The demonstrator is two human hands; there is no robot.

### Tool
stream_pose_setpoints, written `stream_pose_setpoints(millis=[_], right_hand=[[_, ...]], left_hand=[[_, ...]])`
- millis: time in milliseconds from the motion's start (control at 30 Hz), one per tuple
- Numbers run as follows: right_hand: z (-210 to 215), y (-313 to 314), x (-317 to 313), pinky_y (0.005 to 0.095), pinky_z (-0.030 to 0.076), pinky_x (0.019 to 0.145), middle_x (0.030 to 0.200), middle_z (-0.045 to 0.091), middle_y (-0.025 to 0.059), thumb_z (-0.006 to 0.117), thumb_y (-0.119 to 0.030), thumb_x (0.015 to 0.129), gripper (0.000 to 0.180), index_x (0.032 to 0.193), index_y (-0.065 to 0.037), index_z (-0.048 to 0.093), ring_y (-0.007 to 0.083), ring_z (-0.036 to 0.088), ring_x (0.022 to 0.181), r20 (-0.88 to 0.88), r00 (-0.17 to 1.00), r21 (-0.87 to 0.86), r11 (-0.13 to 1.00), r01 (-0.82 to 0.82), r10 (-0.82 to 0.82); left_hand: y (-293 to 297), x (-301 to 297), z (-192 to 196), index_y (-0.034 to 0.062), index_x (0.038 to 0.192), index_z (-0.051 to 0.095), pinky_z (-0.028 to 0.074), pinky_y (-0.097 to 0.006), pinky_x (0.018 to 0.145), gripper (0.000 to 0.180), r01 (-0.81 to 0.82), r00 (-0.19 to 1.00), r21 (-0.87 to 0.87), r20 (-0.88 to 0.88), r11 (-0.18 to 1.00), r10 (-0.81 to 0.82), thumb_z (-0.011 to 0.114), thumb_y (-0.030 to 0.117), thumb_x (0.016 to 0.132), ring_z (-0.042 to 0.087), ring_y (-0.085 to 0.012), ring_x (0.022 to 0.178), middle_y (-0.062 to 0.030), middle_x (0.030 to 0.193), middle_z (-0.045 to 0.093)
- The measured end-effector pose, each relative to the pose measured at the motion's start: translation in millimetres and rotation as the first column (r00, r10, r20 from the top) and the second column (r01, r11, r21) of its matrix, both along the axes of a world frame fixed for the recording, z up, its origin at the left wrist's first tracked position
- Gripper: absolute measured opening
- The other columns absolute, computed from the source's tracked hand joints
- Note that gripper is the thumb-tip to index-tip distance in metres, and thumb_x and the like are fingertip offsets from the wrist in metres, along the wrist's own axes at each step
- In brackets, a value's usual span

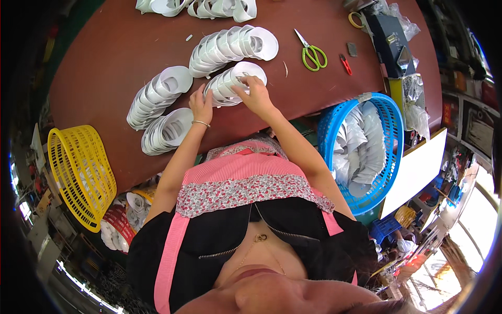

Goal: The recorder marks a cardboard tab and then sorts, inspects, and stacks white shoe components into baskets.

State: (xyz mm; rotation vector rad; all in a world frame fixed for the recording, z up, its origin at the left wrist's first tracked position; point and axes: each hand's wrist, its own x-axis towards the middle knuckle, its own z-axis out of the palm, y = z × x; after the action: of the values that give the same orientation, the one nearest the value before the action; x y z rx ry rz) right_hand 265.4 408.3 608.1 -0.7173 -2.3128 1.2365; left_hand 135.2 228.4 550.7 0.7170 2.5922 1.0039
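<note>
White curved pieces, like open-ended loops, are nested one in another in rows on the dark red table. My right hand [254, 96] is at the right end of the nearest middle row [225, 86], its fingers over the rim of the end piece and the thumb lower against the row. At that row's left end, my left hand [201, 107] has its fingers apart, with the fingertips by the pieces. Just beyond lies another row [225, 47]. To the left are two more, a long row [154, 97] and a shorter one [164, 133].
Green-handled scissors [312, 55], a red small cutter [345, 64] and a dark block [352, 49] lie at right. A blue basket [327, 136] of white pieces stands by the table's right front edge, a yellow basket [99, 193] at left. A dark box [387, 44] edges the far right.
</note>
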Motion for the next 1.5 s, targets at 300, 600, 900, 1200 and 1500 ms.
stream_pose_setpoints(millis=[300,600,900,1200,1500], right_hand=[[34,27,122,0.0392,0.051,0.079,0.096,0.066,0.0157,0.072,-0.020,0.086,0.024,0.098,0.000,0.066,0.0309,0.064,0.090,0.013,0.978,-0.171,0.963,0.208,-0.209],[53,26,238,0.0376,0.051,0.070,0.087,0.066,0.0151,0.067,-0.013,0.087,0.012,0.092,-0.002,0.069,0.0314,0.064,0.080,0.011,0.880,-0.186,0.863,0.469,-0.475],[5,19,414,0.0433,0.046,0.087,0.105,0.061,0.0154,0.071,-0.013,0.081,0.032,0.110,-0.005,0.060,0.0353,0.058,0.100,0.137,0.461,0.305,0.480,0.822,-0.877],[-76,31,573,0.0421,0.051,0.076,0.093,0.070,0.0165,0.079,-0.053,0.071,0.063,0.096,0.004,0.068,0.0284,0.066,0.084,0.739,0.611,-0.402,0.540,0.739,-0.285],[-48,45,568,0.0344,0.046,0.088,0.112,0.066,0.0164,0.073,-0.043,0.080,0.054,0.109,0.002,0.071,0.0210,0.060,0.100,0.705,0.685,-0.570,0.429,0.701,-0.184]], left_hand=[[32,-1,69,0.0204,0.138,0.055,0.041,-0.046,0.101,0.061,0.414,0.773,-0.095,-0.489,0.905,-0.405,0.056,-0.003,0.082,0.050,-0.0365,0.116,-0.0163,0.129,0.051],[72,-1,64,0.0035,0.111,0.063,0.043,-0.046,0.096,0.043,0.341,0.790,-0.201,-0.469,0.918,-0.396,0.064,0.042,0.091,0.054,-0.0378,0.111,-0.0205,0.116,0.059],[80,-9,57,0.0008,0.108,0.063,0.044,-0.048,0.093,0.057,0.282,0.774,-0.327,-0.478,0.902,-0.415,0.064,0.054,0.088,0.056,-0.0379,0.107,-0.0208,0.110,0.062],[83,-6,61,0.0022,0.114,0.064,0.042,-0.048,0.096,0.062,0.214,0.807,-0.423,-0.432,0.881,-0.403,0.058,0.059,0.089,0.055,-0.0393,0.110,-0.0218,0.113,0.061],[84,-10,62,0.0033,0.114,0.064,0.043,-0.048,0.095,0.061,0.214,0.799,-0.450,-0.431,0.867,-0.420,0.058,0.059,0.089,0.057,-0.0401,0.108,-0.0230,0.112,0.062]])
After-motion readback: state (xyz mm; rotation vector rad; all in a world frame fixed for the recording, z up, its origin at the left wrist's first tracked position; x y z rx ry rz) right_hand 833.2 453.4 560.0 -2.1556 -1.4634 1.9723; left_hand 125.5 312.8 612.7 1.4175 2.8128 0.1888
